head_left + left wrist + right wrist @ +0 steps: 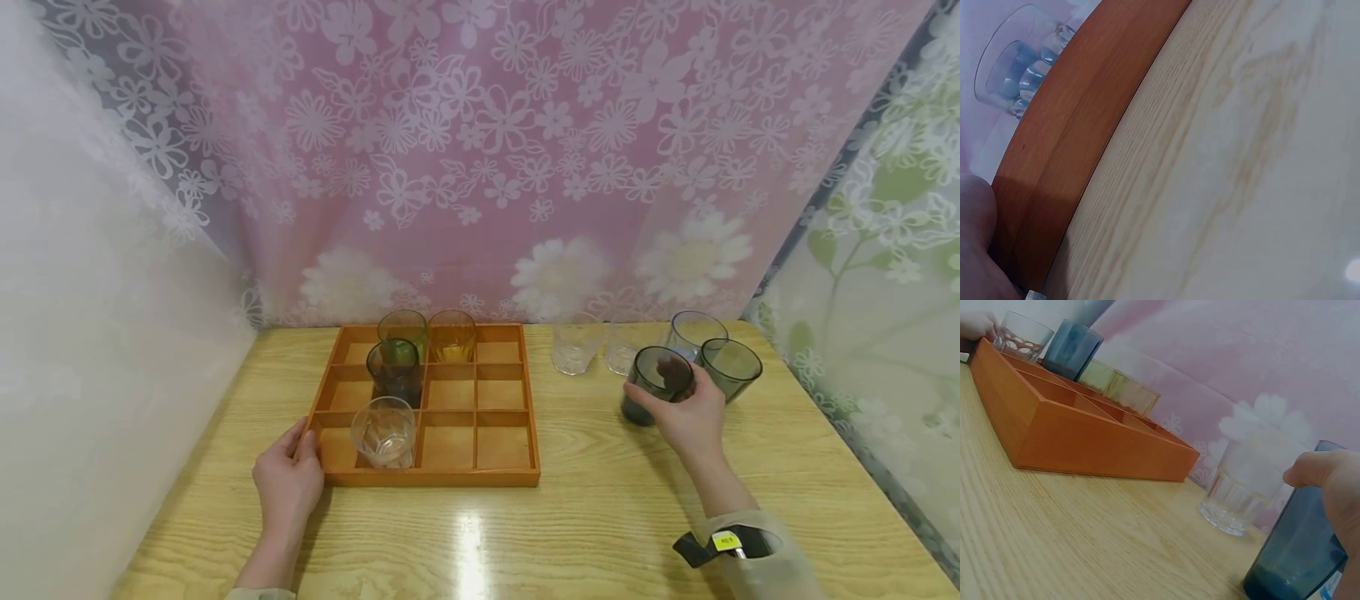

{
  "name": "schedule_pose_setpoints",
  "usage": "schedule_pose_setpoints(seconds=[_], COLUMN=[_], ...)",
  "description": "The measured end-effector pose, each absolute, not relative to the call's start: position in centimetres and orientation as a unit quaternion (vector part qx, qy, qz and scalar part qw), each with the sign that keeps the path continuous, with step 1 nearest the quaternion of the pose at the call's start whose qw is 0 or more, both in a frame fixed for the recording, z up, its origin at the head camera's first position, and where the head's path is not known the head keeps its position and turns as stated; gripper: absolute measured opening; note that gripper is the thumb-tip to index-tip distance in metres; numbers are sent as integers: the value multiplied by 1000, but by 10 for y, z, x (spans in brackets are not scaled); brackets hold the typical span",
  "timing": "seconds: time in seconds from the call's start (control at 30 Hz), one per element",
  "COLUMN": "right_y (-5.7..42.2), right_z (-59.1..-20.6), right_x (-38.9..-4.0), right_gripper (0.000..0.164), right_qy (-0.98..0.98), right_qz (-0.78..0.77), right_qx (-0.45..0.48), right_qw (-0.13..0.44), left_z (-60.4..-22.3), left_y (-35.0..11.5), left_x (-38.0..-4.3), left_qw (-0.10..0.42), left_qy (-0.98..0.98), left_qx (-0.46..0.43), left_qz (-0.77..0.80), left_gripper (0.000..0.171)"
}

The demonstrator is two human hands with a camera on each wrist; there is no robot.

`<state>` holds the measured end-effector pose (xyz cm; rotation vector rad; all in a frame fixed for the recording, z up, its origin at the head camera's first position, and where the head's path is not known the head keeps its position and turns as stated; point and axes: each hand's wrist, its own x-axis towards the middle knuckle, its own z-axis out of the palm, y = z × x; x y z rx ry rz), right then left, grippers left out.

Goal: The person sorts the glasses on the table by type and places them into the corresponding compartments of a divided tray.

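My right hand point(690, 412) grips a dark smoky glass point(651, 392) over the right part of the table, thumb and fingers spread round its upper wall. In the right wrist view this glass point(1294, 544) looks blue-grey and leans. My left hand point(291, 473) holds the front left corner of a divided wooden tray point(427, 478). Inside the tray stand a clear faceted glass point(385, 433) in the front row, a dark glass point(395, 375) in the middle row, and a green glass point(405, 327) and an amber glass point(452, 337) at the back.
Close behind the held glass are a bluish clear glass point(697, 332) and a grey-green glass point(731, 367). Two clear glasses, one on the left point(576, 346) and one beside it point(622, 350), stand near the back edge. A pink flowered curtain point(480, 167) hangs behind the table.
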<state>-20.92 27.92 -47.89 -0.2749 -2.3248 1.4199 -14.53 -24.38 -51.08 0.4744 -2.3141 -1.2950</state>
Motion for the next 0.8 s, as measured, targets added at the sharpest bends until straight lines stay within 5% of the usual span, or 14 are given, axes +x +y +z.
schedule_pose_setpoints(seconds=[0.8], right_y=[214], right_z=[-422], right_x=[-197], right_gripper=[61], right_qy=[-760], right_qz=[626], right_qx=[50], right_qw=[170], left_z=[-508], left_y=[-242], left_x=[-145], left_qw=[239], left_qy=[-829], left_qx=[168], left_qz=[-478], left_gripper=[32])
